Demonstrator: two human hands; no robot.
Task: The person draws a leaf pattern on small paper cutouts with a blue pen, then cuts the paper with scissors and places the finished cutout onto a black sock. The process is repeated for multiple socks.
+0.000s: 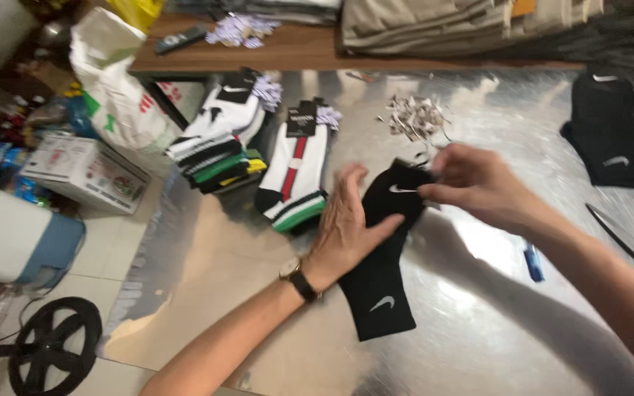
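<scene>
A pair of black socks (379, 282) with a small white logo lies flat on the shiny metal table (478, 323). My left hand (346, 220), with a watch on its wrist, presses flat on the socks' left edge. My right hand (471, 183) pinches the socks' top end between thumb and fingers. Just left of the hands lies a stack of white socks with red and green stripes (295, 180), and farther left a taller pile of mixed socks (218, 139).
A heap of small paper tags (416, 117) lies behind my hands. Black socks (610, 132) are piled at the right edge, scissors (625, 238) and a blue pen (533, 262) near my right arm. Folded cloth (442, 26) fills a wooden shelf behind. Boxes and a bin stand on the floor at left.
</scene>
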